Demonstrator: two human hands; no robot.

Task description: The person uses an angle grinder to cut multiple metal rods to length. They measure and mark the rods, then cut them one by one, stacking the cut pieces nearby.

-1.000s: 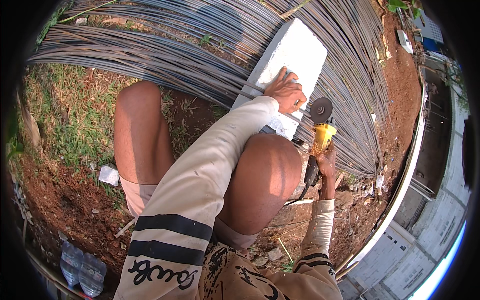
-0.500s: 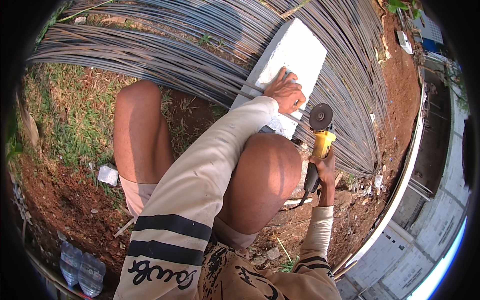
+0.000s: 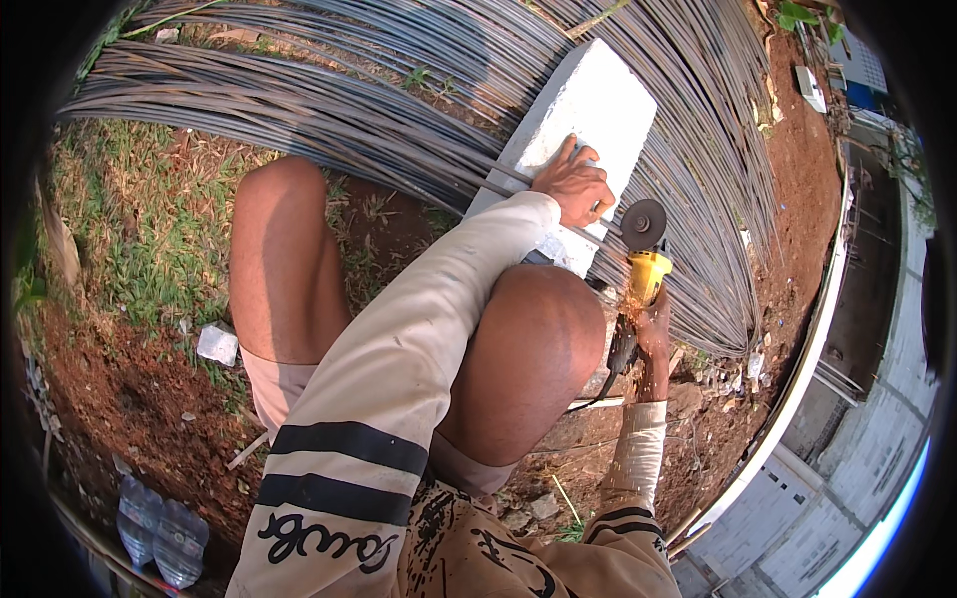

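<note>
My left hand [image 3: 576,184] is curled over steel rods [image 3: 503,171] that lie across a white block [image 3: 604,95], its knuckles bent and fingertips by the block's face. My right hand [image 3: 653,329] holds a yellow-and-black angle grinder [image 3: 648,274] by its body, with the dark disc [image 3: 643,224] just right of the rods' ends beside the block. Orange sparks spray down around the grinder and my right forearm. Where the disc meets metal is too small to make out. My bare knees are bent close beside the block.
Long steel bars [image 3: 249,100] in bundles cover the upper ground. Grass [image 3: 130,199], red soil, a white lump [image 3: 217,343] and debris lie around me. Two plastic bottles [image 3: 159,528] are at lower left. A pale curved edge [image 3: 797,399] and grey block walls [image 3: 877,439] run along the right.
Sparks show around the grinder, as a second ago; half a second ago few or none showed. The grinder and both hands have shifted only slightly in the picture.
</note>
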